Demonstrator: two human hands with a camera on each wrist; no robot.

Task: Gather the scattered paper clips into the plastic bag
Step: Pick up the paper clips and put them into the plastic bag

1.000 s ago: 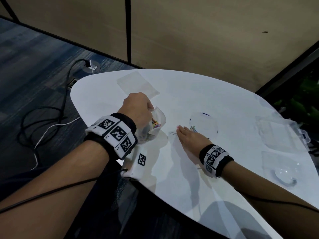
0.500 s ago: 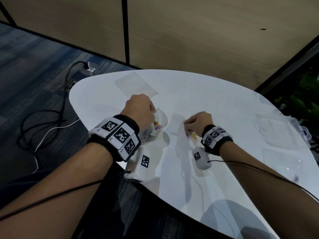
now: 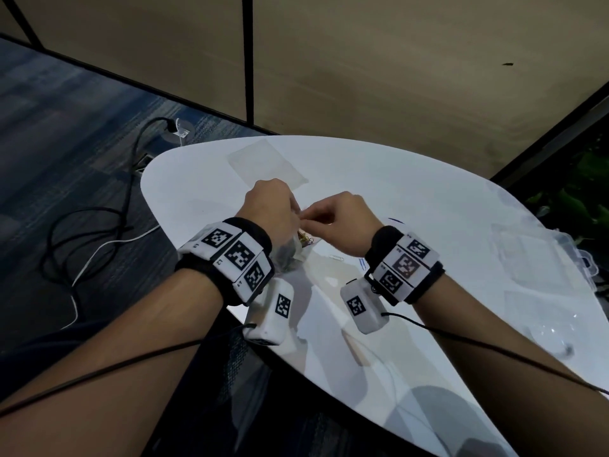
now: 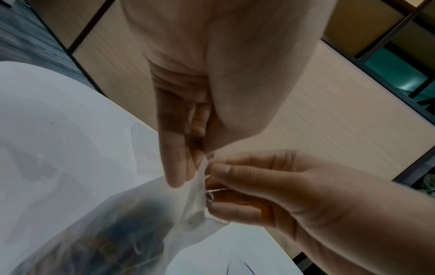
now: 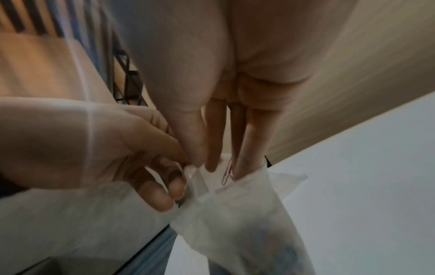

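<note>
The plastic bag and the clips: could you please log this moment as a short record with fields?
left hand: pinches the plastic bag at its mouth, bag raised off the table
right hand: pinches a paper clip at the bag's mouth
bag contents: colored clips
left on table: one loose clip
also on table: a flat clear bag, a clear box

Black wristbands carrying white blocks printed with black square markers (image 3: 238,256) circle both bare forearms. A white marker-tagged camera box (image 3: 362,306) hangs under each wrist, trailing a thin black cable (image 3: 478,346).
</note>
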